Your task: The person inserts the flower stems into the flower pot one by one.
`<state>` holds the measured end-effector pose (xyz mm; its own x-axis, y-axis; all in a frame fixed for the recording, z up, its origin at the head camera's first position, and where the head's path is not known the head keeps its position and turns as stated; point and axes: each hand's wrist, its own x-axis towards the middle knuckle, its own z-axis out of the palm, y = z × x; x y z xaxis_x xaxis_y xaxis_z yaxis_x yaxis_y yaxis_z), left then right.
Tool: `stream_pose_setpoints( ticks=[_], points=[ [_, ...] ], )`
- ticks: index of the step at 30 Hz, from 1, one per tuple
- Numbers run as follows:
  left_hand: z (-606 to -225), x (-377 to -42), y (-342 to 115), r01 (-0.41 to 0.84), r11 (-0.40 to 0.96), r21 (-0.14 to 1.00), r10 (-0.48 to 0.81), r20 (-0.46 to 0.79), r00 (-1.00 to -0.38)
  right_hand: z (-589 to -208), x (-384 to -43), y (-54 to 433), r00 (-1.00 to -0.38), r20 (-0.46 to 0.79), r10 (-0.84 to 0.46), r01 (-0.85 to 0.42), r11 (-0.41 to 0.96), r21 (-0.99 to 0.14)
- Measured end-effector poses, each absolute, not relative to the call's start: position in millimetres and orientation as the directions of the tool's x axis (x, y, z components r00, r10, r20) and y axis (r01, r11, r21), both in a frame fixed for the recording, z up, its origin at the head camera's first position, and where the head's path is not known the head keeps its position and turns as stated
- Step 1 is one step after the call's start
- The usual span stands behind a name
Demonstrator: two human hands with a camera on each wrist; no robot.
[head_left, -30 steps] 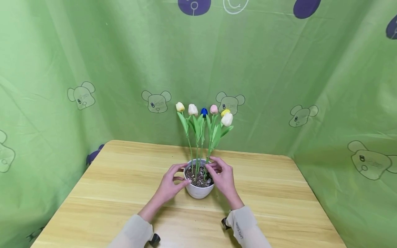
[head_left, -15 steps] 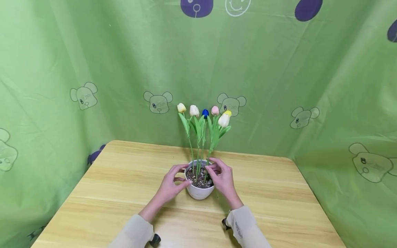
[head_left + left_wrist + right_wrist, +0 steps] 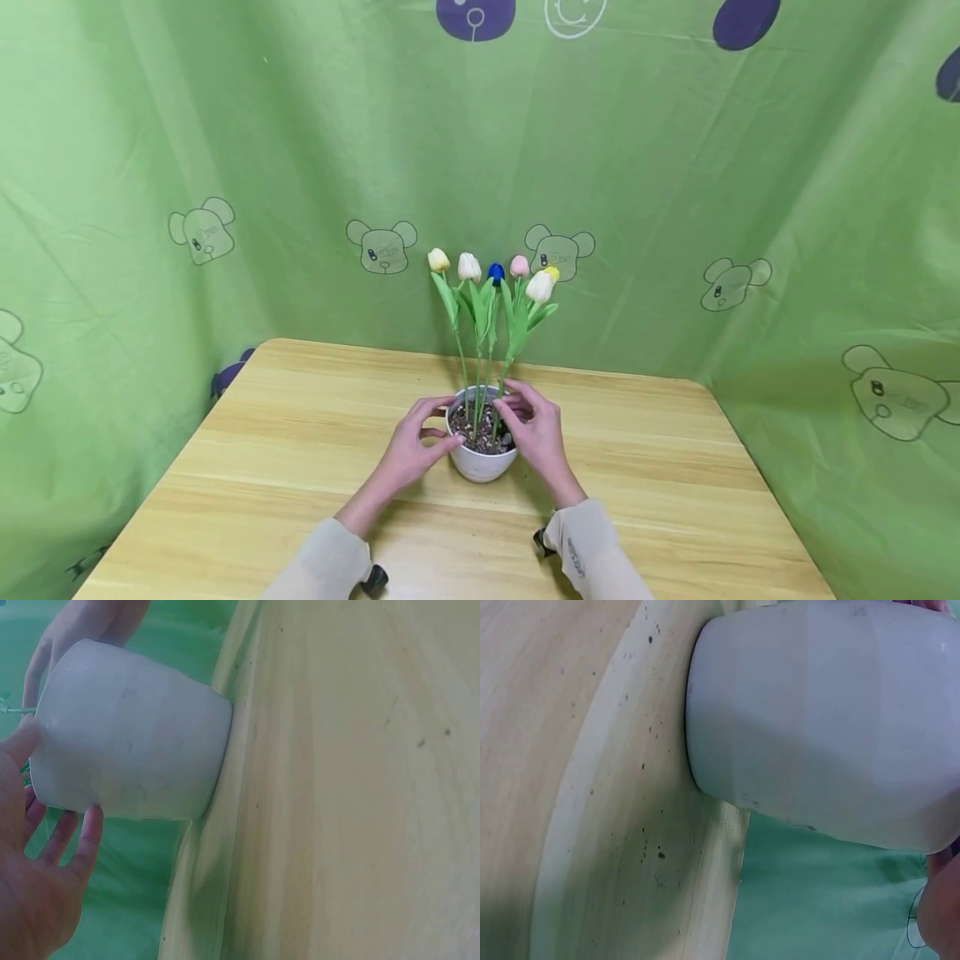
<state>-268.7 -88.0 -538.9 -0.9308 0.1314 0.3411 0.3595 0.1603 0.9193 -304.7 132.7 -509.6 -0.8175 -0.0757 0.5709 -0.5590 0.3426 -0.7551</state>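
Observation:
A white flower pot (image 3: 482,467) filled with dark soil (image 3: 467,423) stands on the table, with several artificial tulips upright in it. Their heads include a cream one (image 3: 438,260), a blue one (image 3: 496,274), a pink one (image 3: 519,266) and, at the right, a white one (image 3: 540,287) partly covering a yellow one (image 3: 552,272). My left hand (image 3: 411,446) holds the pot's left side, thumb at the near rim and fingers spread along the wall in the left wrist view. Over the right rim, my right hand (image 3: 537,425) pinches a green tulip stem (image 3: 501,390) between thumb and fingers.
The pot sits mid-table on a light wooden table (image 3: 315,417). Green cloth (image 3: 645,167) with bear prints hangs behind and on both sides. Small dark specks (image 3: 661,855) dot the wood near the pot in the right wrist view.
The white tulip head at the right has shifted a little left, covering more of the yellow one. Both hands stay nearly where they were; the head view has shifted slightly.

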Motion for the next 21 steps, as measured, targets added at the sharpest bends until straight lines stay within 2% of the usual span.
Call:
stream_pose_setpoints(
  ticks=[9,21],
  points=[
    [-541.3,-269.7,-91.0,0.378,0.138,0.916,0.147,0.358,-0.922,-508.9,-308.0,131.7,-0.807,0.586,-0.073,-0.571,0.350,-0.743],
    [-542.5,-270.2,-91.5,0.375,0.165,0.912,0.155,0.352,-0.923,-508.3,-306.6,133.1,-0.828,0.558,-0.057,-0.534,0.380,-0.755]
  ],
)
